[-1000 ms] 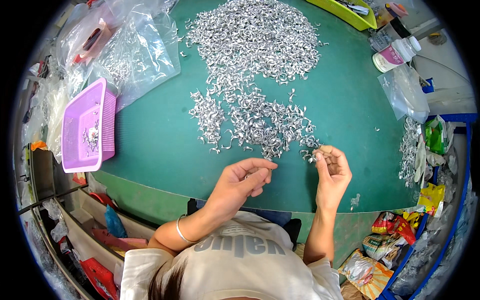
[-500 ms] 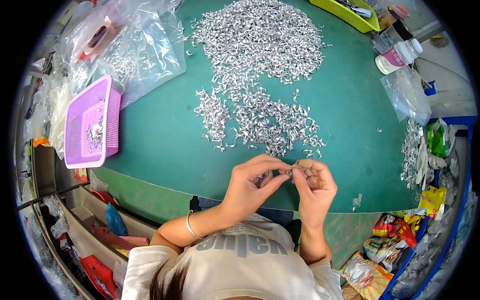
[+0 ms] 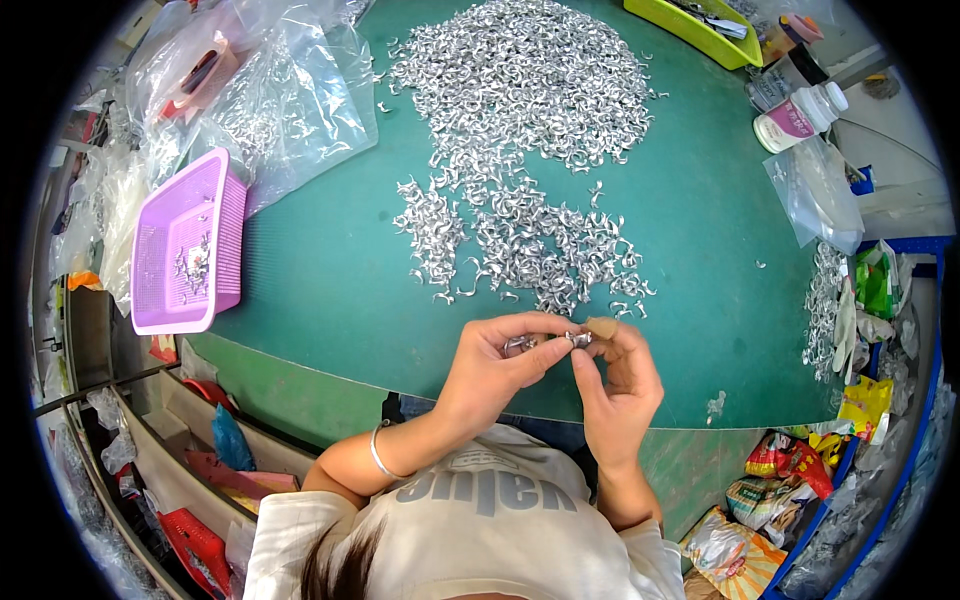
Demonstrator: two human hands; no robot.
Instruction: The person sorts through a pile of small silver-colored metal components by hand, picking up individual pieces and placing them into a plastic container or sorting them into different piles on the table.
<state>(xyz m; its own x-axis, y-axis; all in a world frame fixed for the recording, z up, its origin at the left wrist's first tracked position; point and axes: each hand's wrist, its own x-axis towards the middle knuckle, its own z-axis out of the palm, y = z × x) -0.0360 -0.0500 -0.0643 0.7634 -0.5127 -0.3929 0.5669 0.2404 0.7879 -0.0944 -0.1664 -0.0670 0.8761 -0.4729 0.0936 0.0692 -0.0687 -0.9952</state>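
A small curved silver metal piece [image 3: 579, 341] sits at the fingertips where my two hands meet, over the near edge of the table. My left hand [image 3: 502, 365] pinches it between thumb and forefinger, and more silver metal [image 3: 520, 345] shows inside its curled fingers. From the other side my right hand [image 3: 622, 388] closes thumb and fingers on the same piece. A tan patch [image 3: 602, 327] covers or lies at the tip of my right forefinger; whether it is a wrap or a loose scrap I cannot tell. Just beyond the fingers spreads a heap of similar curved pieces [image 3: 525, 85].
The green table [image 3: 330, 290] carries a lilac basket [image 3: 225, 290] with some pieces at left, and clear plastic bags [image 3: 325, 120] behind it. On the right are a white bottle [image 3: 800, 117], a yellow-green tray [image 3: 700, 35] and another row of silver pieces [image 3: 824, 310].
My right hand has shifted slightly left and down, its thumb lower. The silver piece between my fingertips now shows more fully. The view has moved slightly.
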